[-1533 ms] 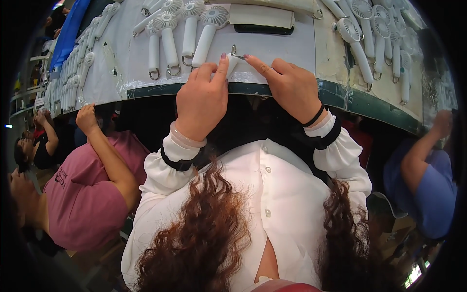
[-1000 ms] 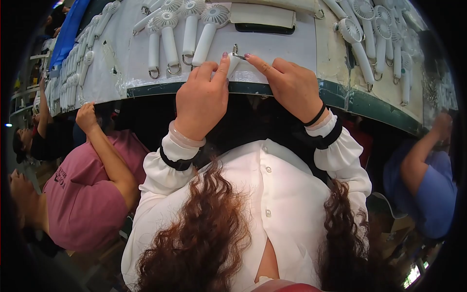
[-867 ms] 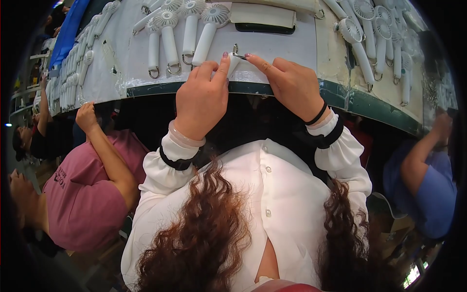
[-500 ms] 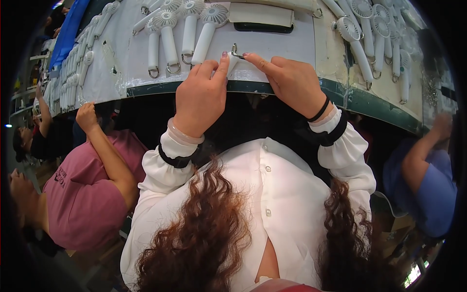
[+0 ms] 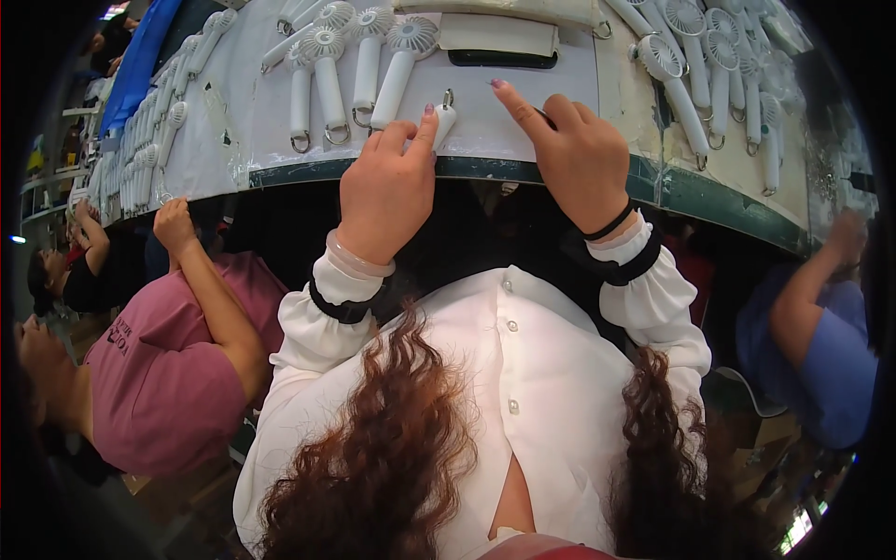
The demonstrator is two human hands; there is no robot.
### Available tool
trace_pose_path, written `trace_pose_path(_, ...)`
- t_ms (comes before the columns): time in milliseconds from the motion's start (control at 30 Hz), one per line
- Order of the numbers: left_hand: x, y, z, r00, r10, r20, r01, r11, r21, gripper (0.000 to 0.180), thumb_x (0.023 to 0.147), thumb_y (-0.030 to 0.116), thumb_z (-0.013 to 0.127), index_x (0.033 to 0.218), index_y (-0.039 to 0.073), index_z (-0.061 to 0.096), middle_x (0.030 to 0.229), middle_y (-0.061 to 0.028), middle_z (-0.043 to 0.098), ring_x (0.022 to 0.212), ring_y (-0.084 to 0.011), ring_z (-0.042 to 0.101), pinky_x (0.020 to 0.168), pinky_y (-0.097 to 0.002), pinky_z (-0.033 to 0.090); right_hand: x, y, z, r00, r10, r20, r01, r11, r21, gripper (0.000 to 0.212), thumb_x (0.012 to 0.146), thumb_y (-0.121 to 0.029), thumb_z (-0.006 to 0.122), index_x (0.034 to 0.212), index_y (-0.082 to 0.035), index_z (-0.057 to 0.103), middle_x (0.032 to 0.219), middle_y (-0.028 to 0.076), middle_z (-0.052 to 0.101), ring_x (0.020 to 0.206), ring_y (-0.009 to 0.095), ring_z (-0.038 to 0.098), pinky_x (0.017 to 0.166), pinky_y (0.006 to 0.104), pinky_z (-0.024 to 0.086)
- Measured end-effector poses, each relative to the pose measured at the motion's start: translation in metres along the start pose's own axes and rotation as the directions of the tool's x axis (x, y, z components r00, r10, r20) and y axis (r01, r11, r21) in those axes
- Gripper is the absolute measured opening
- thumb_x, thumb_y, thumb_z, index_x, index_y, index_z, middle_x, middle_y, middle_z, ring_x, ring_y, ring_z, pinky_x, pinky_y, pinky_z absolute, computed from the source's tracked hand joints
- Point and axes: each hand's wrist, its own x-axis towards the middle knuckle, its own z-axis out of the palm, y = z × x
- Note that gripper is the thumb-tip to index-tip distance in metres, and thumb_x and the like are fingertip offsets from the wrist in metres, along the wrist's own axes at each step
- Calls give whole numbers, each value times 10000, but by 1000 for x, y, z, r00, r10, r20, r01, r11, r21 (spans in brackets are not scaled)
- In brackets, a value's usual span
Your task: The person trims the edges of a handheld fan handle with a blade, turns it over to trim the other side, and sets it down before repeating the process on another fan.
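The white handle end (image 5: 445, 125) of what looks like a handheld fan pokes out from my left hand (image 5: 387, 191). My thumb and curled fingers are closed round it, and the rest of it is hidden under the hand. A small metal clasp (image 5: 448, 97) stands at the handle's tip. To the right, apart from the handle, is my right hand (image 5: 583, 163). Its index finger stretches forward while the other fingers are curled in. A small dark piece (image 5: 545, 116) shows between those fingers, too little of it to name.
Several white handheld fans (image 5: 399, 75) with metal rings lie beyond my left hand. More fans (image 5: 686, 103) are heaped at the right. A black-edged case with a pale cover (image 5: 499, 42) lies ahead. Co-workers sit on both sides, one in a pink shirt (image 5: 177, 364).
My right hand has drawn back to the right, away from the metal clasp, its index finger lifting off. The left hand keeps its hold on the handle.
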Motion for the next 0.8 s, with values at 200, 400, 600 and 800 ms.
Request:
trace_pose_path(200, 0, 0, -3, 1000, 5, -4, -5, 1000, -26, 426, 836, 90, 642, 1261, 94, 602, 997, -57, 618, 855, -236, 634, 668, -329, 547, -3, -7, 4, 993, 45, 107, -66, 977, 203, 562, 818, -55, 654, 1332, -275, 593, 720, 2, 501, 589, 162, 531, 502, 293, 448)
trace_pose_path(400, 2, -12, -4, 994, -18, 111, 52, 948, -314, 448, 880, 106, 639, 1312, 71, 529, 1036, -90, 624, 866, -224, 640, 701, -320, 543, -8, -1, 24, 952, 261, 159, -300, 709, 638, 243, 966, -121, 583, 1207, -102, 601, 845, 35, 656, 656, 144, 582, 573, 262, 477)
trace_pose_path(600, 9, -15, -5, 871, -28, 491, 490, -19, -871, 396, 965, 125, 563, 1344, 59, 472, 1102, -120, 624, 877, -170, 647, 695, -293, 547, 1, 2, 16, 816, 265, 514, -567, 186, 803, 183, 1016, -165, 520, 1113, -18, 568, 924, 25, 676, 695, 95, 562, 647, 240, 487)
trace_pose_path(800, 20, -17, -15, 713, 236, 660, 684, -437, -584, 443, 996, 122, 506, 1417, 65, 383, 1154, -187, 615, 864, -168, 666, 801, -292, 582, 8, -5, 29, 875, 239, 422, -459, 128, 879, 228, 1044, -206, 464, 1111, -15, 571, 966, 17, 669, 691, 41, 511, 636, 189, 450)
